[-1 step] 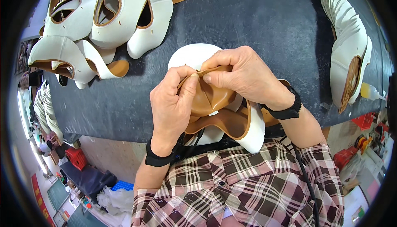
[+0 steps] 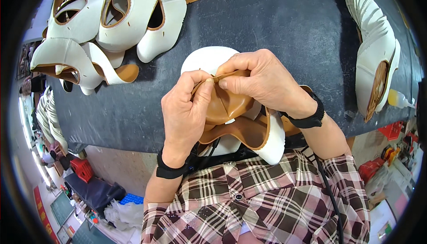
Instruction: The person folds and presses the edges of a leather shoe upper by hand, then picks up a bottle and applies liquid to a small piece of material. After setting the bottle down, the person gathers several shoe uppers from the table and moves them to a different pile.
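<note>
Tan lining (image 2: 229, 104) of white shoe upper (image 2: 207, 58) pinched at edge by left hand (image 2: 184, 110) and right hand (image 2: 272, 84); each grip narrowed on lining, thumb against fingers, fingertips nearly together. Upper held at near side of dark desk (image 2: 275, 17). White uppers (image 2: 126, 35) piled at far left; nested row (image 2: 378, 44) placed at right, yellowish bottle (image 2: 397, 98) just beside.

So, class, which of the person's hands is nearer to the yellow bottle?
Right: the right hand pinches the brown lining left of the yellow bottle, apart from it. The left hand, pinching the same lining, is farther left.
</note>
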`<state>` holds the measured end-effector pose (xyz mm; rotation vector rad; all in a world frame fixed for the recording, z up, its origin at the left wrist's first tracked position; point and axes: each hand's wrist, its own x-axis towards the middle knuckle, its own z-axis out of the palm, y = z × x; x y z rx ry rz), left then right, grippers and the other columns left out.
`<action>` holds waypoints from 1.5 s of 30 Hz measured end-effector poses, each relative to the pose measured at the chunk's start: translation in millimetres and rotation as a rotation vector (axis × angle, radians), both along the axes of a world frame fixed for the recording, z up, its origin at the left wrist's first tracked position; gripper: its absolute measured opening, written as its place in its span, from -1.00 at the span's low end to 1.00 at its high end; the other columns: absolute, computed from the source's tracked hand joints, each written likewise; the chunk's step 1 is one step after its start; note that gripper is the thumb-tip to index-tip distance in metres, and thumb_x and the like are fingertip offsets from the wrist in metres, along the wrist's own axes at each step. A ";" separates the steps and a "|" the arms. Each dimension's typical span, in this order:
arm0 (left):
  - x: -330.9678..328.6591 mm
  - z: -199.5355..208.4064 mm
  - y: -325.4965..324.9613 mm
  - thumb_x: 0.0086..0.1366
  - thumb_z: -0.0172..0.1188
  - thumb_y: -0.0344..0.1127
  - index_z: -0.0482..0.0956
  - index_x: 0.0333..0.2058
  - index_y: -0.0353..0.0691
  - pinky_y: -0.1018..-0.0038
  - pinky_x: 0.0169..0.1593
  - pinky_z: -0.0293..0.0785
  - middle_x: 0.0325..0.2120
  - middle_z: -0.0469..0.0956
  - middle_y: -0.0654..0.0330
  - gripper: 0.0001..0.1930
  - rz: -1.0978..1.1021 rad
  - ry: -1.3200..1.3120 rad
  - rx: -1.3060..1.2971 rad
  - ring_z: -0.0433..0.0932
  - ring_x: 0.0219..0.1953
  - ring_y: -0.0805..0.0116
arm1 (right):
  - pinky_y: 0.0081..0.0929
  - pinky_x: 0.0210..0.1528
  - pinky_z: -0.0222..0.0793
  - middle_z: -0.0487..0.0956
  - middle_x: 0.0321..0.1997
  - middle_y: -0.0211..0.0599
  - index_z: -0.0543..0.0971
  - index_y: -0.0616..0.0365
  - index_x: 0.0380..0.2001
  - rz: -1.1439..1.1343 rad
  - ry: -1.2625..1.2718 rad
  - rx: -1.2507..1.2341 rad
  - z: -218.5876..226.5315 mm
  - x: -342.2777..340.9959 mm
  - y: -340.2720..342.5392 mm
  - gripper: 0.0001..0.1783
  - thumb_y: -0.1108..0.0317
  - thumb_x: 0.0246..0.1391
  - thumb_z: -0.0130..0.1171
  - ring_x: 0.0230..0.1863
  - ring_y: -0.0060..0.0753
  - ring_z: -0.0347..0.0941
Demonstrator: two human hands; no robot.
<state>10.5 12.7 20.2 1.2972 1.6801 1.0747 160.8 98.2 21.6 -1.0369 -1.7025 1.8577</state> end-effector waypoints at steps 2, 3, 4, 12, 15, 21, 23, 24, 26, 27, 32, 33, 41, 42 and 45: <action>0.9 -0.6 0.3 0.22 0.06 -0.45 0.44 -0.35 -0.31 0.76 -0.33 0.22 -0.51 0.39 0.42 -0.94 0.015 -0.026 0.007 0.26 -0.42 0.70 | -0.63 -0.51 0.27 0.51 -0.63 -0.33 0.57 0.31 -0.46 0.011 -0.011 0.021 -1.0 0.3 0.2 -0.81 0.43 -0.19 0.10 -0.58 -0.66 0.34; 0.7 0.5 0.3 0.22 0.06 -0.45 0.44 -0.35 -0.31 0.76 -0.33 0.22 -0.51 0.39 0.42 -0.94 0.018 -0.024 0.006 0.26 -0.42 0.70 | -0.63 -0.51 0.27 0.51 -0.63 -0.32 0.58 0.30 -0.46 0.006 -0.004 0.007 -1.5 -0.1 0.0 -0.81 0.42 -0.19 0.11 -0.58 -0.65 0.35; 0.6 2.4 0.3 0.21 0.07 -0.44 0.45 -0.36 -0.30 0.76 -0.33 0.22 -0.52 0.39 0.42 -0.94 0.020 -0.007 -0.001 0.27 -0.43 0.70 | -0.63 -0.52 0.28 0.51 -0.63 -0.31 0.58 0.30 -0.46 0.002 0.002 -0.006 -1.7 -0.4 -0.2 -0.81 0.42 -0.19 0.11 -0.59 -0.64 0.35; -0.1 0.9 3.1 0.15 0.11 -0.44 0.46 -0.38 -0.26 0.61 -0.46 0.34 -0.62 0.46 0.22 -0.94 0.049 0.052 0.072 0.40 -0.59 0.52 | -0.61 -0.50 0.31 0.54 -0.61 -0.26 0.58 0.27 -0.45 0.021 -0.030 0.141 2.7 -1.5 1.3 -0.83 0.40 -0.17 0.17 -0.58 -0.59 0.41; -0.4 5.8 2.0 0.16 0.11 -0.45 0.46 -0.38 -0.26 0.61 -0.47 0.33 -0.63 0.45 0.22 -0.95 0.036 0.052 0.059 0.40 -0.59 0.53 | -0.61 -0.49 0.33 0.56 -0.59 -0.25 0.59 0.25 -0.44 0.040 -0.088 0.183 6.6 -1.5 1.2 -0.83 0.40 -0.15 0.17 -0.57 -0.58 0.43; -2.3 4.5 1.3 0.16 0.10 -0.44 0.46 -0.39 -0.26 0.61 -0.47 0.33 -0.63 0.44 0.22 -0.95 0.020 0.045 0.067 0.41 -0.59 0.51 | -0.61 -0.47 0.35 0.57 -0.57 -0.26 0.60 0.23 -0.44 0.039 -0.031 0.159 0.7 -1.1 0.9 -0.85 0.41 -0.14 0.18 -0.56 -0.57 0.45; -3.1 3.0 2.1 0.16 0.10 -0.44 0.46 -0.39 -0.25 0.61 -0.46 0.33 -0.62 0.45 0.22 -0.96 0.011 0.049 0.101 0.41 -0.59 0.50 | -0.61 -0.47 0.36 0.57 -0.57 -0.26 0.60 0.23 -0.44 0.042 -0.028 0.154 0.5 -1.4 1.4 -0.84 0.40 -0.14 0.18 -0.56 -0.56 0.45; -3.0 2.7 2.4 0.16 0.10 -0.44 0.46 -0.39 -0.25 0.61 -0.46 0.33 -0.62 0.45 0.22 -0.96 0.011 0.048 0.100 0.41 -0.59 0.50 | -0.61 -0.47 0.36 0.57 -0.56 -0.26 0.60 0.23 -0.44 0.042 -0.028 0.147 0.0 -1.3 1.7 -0.84 0.40 -0.14 0.18 -0.56 -0.56 0.45; -2.5 2.4 3.0 0.16 0.10 -0.44 0.45 -0.39 -0.25 0.61 -0.47 0.33 -0.62 0.45 0.21 -0.96 0.009 0.045 0.085 0.42 -0.59 0.50 | -0.61 -0.47 0.36 0.57 -0.56 -0.26 0.60 0.23 -0.43 0.042 -0.029 0.138 -0.7 -1.0 2.2 -0.84 0.40 -0.14 0.19 -0.55 -0.56 0.46; -1.3 4.0 3.1 0.16 0.10 -0.44 0.45 -0.39 -0.25 0.61 -0.47 0.33 -0.62 0.45 0.21 -0.96 0.009 0.045 0.083 0.42 -0.59 0.50 | -0.61 -0.47 0.36 0.57 -0.57 -0.26 0.60 0.24 -0.44 0.039 -0.034 0.146 -1.0 -0.8 2.4 -0.84 0.40 -0.14 0.19 -0.56 -0.56 0.46; 0.4 12.9 2.5 0.21 0.06 -0.46 0.40 -0.31 -0.29 0.76 -0.32 0.25 -0.52 0.40 0.39 -0.92 -0.025 -0.004 -0.051 0.30 -0.42 0.70 | -0.60 -0.51 0.33 0.55 -0.60 -0.28 0.59 0.26 -0.47 0.029 -0.065 0.192 2.7 -1.7 1.8 -0.85 0.40 -0.15 0.19 -0.58 -0.55 0.44; 1.0 10.7 1.6 0.21 0.06 -0.46 0.40 -0.31 -0.29 0.76 -0.32 0.25 -0.52 0.40 0.39 -0.92 -0.023 -0.004 -0.051 0.30 -0.42 0.70 | -0.60 -0.52 0.32 0.54 -0.61 -0.29 0.58 0.26 -0.49 0.025 -0.086 0.237 4.9 -2.8 1.4 -0.87 0.42 -0.15 0.18 -0.59 -0.54 0.42; -15.2 6.1 3.6 0.16 0.12 -0.43 0.43 -0.24 -0.27 0.66 -0.33 0.37 -0.50 0.54 0.26 -0.83 0.008 -0.306 -0.107 0.44 -0.46 0.61 | -0.62 -0.56 0.28 0.51 -0.61 -0.32 0.57 0.24 -0.53 0.006 -0.019 0.296 9.9 -0.2 -1.5 -0.92 0.50 -0.19 0.13 -0.59 -0.58 0.37; -17.8 6.6 4.0 0.15 0.12 -0.44 0.47 -0.27 -0.29 0.66 -0.33 0.37 -0.49 0.55 0.27 -0.85 -0.052 -0.285 -0.110 0.44 -0.46 0.61 | -0.64 -0.55 0.27 0.51 -0.60 -0.32 0.58 0.24 -0.52 0.028 -0.024 0.260 11.1 -0.5 -0.3 -0.91 0.50 -0.19 0.13 -0.59 -0.60 0.37; -15.7 15.4 4.2 0.14 0.12 -0.45 0.52 -0.31 -0.30 0.67 -0.32 0.38 -0.49 0.55 0.27 -0.88 -0.020 -0.261 -0.125 0.46 -0.44 0.61 | -0.67 -0.55 0.27 0.52 -0.58 -0.34 0.58 0.24 -0.50 0.048 -0.009 0.222 10.3 -0.5 0.9 -0.90 0.49 -0.17 0.13 -0.58 -0.64 0.37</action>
